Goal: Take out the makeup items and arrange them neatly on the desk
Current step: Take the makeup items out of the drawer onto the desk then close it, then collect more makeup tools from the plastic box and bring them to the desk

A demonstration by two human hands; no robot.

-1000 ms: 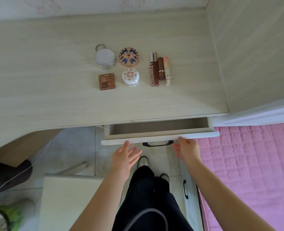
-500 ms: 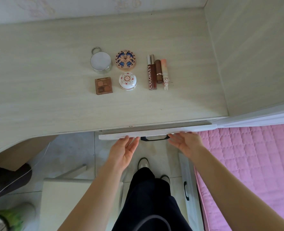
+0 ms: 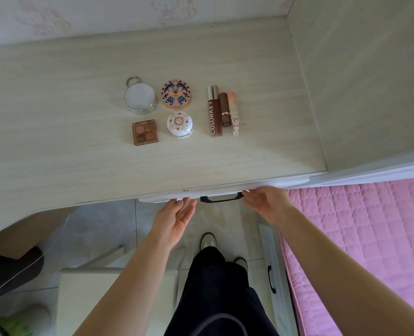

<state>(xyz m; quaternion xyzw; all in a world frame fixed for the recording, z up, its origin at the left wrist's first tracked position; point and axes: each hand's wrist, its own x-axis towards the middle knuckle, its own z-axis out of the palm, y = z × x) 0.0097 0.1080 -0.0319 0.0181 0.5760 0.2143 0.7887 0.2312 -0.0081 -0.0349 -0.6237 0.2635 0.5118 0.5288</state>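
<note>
Makeup items [image 3: 176, 110] lie in tidy rows on the desk [image 3: 55, 117].

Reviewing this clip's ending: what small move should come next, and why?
Probably just draw both hands back. The drawer front looks nearly flush under the desk edge, left hand and right hand open against it, and the makeup, including the eyeshadow palette, already lies in rows.

Pale woodgrain desk [image 3: 55, 141]; brown palette [image 3: 145, 132]; blue-patterned compact [image 3: 176, 93]; pink quilted bedspread [image 3: 361, 238].
</note>
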